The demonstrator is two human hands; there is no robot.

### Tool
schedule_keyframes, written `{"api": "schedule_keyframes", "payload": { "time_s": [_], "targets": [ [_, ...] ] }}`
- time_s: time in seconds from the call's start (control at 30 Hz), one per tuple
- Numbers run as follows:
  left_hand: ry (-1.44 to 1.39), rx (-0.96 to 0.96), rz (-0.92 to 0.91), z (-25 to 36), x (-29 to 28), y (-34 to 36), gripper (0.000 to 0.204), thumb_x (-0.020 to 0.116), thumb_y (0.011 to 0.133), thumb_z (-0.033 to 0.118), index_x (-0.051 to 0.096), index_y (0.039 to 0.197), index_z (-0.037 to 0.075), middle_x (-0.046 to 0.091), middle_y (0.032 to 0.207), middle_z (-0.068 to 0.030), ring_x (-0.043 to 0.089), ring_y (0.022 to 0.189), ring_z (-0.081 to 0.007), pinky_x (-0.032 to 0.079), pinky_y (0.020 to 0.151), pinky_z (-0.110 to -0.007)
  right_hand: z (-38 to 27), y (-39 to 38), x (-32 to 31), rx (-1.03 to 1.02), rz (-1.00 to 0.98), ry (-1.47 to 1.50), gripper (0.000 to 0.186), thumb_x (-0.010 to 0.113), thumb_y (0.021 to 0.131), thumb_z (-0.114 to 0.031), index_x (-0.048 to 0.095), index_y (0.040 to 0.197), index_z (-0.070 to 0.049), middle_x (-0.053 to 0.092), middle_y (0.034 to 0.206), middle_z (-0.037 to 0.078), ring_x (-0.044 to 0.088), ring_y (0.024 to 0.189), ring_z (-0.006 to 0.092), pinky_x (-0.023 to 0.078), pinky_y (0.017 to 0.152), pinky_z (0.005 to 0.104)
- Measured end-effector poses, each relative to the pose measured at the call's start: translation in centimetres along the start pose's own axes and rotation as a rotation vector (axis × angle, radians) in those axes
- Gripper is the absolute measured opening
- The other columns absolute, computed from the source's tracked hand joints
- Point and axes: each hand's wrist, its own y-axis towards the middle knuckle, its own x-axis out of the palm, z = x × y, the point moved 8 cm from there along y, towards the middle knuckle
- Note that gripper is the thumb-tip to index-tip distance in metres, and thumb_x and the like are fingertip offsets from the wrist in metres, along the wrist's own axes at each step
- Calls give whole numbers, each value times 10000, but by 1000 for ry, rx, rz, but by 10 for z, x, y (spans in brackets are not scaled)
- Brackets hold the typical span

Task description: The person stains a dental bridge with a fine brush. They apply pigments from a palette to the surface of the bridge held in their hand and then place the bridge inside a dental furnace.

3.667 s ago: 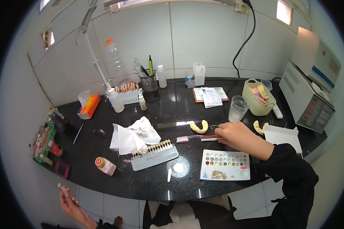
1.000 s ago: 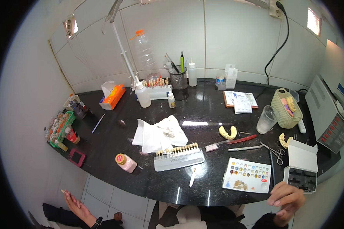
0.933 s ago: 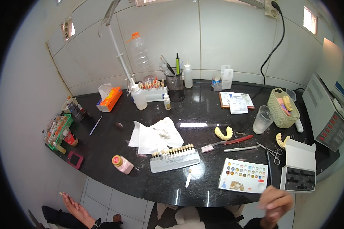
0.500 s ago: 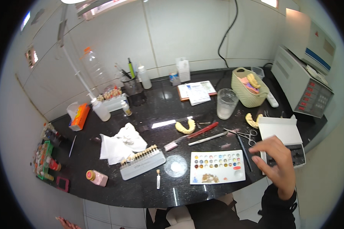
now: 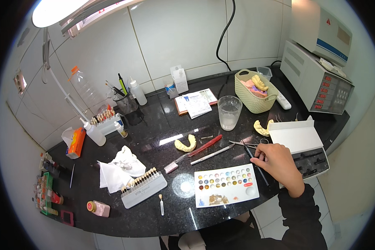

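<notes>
My right hand [image 5: 276, 163] reaches in from the lower right. Thumb and fingertips are pinched on a slim dark pen-like tool [image 5: 261, 175] lying on the black counter. Just left of it lies a white palette [image 5: 225, 199] with rows of coloured wells and brown smears. Scissor-handled forceps [image 5: 237, 143] lie at the tool's far end, their rings partly behind my hand. My left hand is out of view.
A white box [image 5: 296, 135] with dark foam is open beside my right wrist. A glass of water [image 5: 229, 113], toothbrush [image 5: 193, 153], grey-white stick [image 5: 212, 154], dental casts [image 5: 185, 143] and shade guide [image 5: 144, 188] lie around. A basket [image 5: 256, 104] and control unit [image 5: 316, 79] stand behind.
My right hand has come left and down from above the box onto the dark tool, its fingers closing. The left hand has left the lower left edge. The view has shifted.
</notes>
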Motion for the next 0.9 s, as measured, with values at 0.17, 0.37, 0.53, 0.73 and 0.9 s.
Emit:
{"api": "schedule_keyframes", "payload": {
  "time_s": [0.17,0.37,0.53,0.73,0.9],
  "targets": [
    [-638,-147,525,-79,-3,-9,351,458,874,277,488,1165,83,480,997,-74,457,853,-184,391,706,-331,2,-2,0,0,42,-61,158,689,704,-169,590,697,-46,608,597,58,593,540,209,431,507,312],
    [-1227,-116,957,-175,46,29,356,494,869,351,498,1194,205,480,807,76,382,671,-35,290,555,-208,3,-2,-1,24,30,-68,164,693,702,-173,593,713,-43,605,596,65,594,554,227,437,526,325],
    [-1036,-176,1003,-181,41,23,413,485,866,382,474,1241,210,468,883,92,354,679,-36,239,583,-205,5,-3,0,48,-3,-60,174,694,705,-187,602,751,-46,601,597,64,594,570,240,441,552,346],
    [-1066,-325,1075,-160,40,23,440,471,868,410,460,1257,204,483,989,72,377,788,-59,269,666,-230,5,1,4,57,-13,-60,173,696,704,-187,602,751,-49,597,594,66,589,567,240,434,545,342],
    [-1080,-292,1024,-184,45,23,466,472,868,412,433,1280,199,450,1177,23,379,999,-123,270,815,-288,5,-2,0,72,-12,-49,177,696,704,-183,601,744,-38,605,616,76,594,580,246,440,557,343]
  ]
}}
